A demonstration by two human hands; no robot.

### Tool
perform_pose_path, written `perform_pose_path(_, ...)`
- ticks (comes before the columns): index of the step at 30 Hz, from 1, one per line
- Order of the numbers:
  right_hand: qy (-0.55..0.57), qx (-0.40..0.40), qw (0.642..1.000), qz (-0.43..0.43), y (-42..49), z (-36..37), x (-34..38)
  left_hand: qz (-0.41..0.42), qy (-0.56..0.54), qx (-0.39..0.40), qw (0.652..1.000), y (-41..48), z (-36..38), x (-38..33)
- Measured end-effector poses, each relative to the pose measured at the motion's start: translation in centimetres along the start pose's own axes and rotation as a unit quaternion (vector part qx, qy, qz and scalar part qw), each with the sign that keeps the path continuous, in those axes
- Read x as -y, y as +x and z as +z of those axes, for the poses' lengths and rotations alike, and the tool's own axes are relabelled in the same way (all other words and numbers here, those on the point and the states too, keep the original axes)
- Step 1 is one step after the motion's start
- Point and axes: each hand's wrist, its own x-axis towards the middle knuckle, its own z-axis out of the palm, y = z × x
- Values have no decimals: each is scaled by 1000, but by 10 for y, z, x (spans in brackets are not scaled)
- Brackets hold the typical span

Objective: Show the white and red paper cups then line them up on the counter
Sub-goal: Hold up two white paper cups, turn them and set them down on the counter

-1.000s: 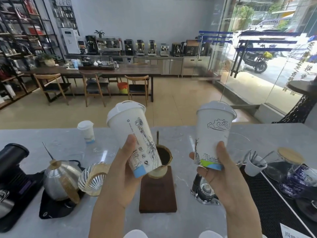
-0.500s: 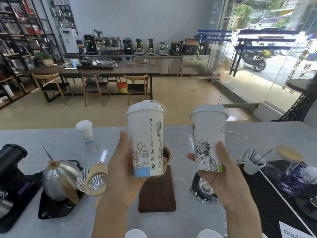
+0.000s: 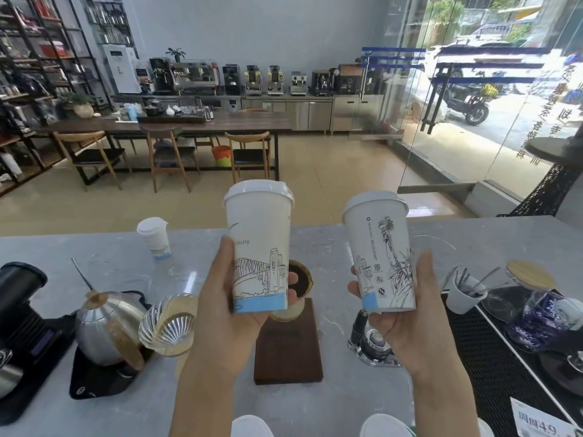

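Note:
My left hand (image 3: 220, 313) grips a tall white lidded paper cup (image 3: 259, 244) with a bridge drawing and a blue band at its base, held upright above the grey counter (image 3: 315, 411). My right hand (image 3: 413, 320) holds a second white lidded cup (image 3: 377, 247) showing a statue drawing, tilted slightly left. Both cups are raised side by side, apart from each other. A third, smaller white lidded cup (image 3: 154, 237) stands at the counter's far left. Two white lids (image 3: 250, 426) peek in at the bottom edge. No red cup is visible.
Under the cups sit a dark wooden block (image 3: 288, 351) with a dripper, a steel kettle (image 3: 105, 326) on a black scale, a ribbed glass dripper (image 3: 168, 323), a black grinder (image 3: 19, 294), a small cup of spoons (image 3: 465, 291), and a glass jar with wooden lid (image 3: 536, 307) on a black mat.
Both cups have been rotated in my hands, showing new drawings. The left cup went from tilted to upright, and both hands drew a little closer together.

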Motion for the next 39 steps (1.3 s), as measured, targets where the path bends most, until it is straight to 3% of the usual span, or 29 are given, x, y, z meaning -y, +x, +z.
perform_pose_path(5,-11,26,999,-29,-1,1,2,18,-8,-3,1000,1,-1,-2)
perform_pose_path(11,11,3,1000,13,-1,1,4,7,17,19,1000,2,4,-4)
perform_pose_path(17,6,-27,1000,-4,0,-3,0,19,0,16,1000,3,3,-1)
perform_pose_path(21,-14,-6,1000,-25,0,-3,2,15,-33,30,999,4,2,-2)
perform_pose_path(28,19,24,999,26,0,-5,7,26,-1,16,1000,4,-1,1)
perform_pose_path(34,0,15,1000,4,-2,-2,5,39,40,22,998,1,6,-2)
perform_pose_path(39,11,24,1000,-14,-2,-4,5,13,-8,27,1000,-1,3,-2)
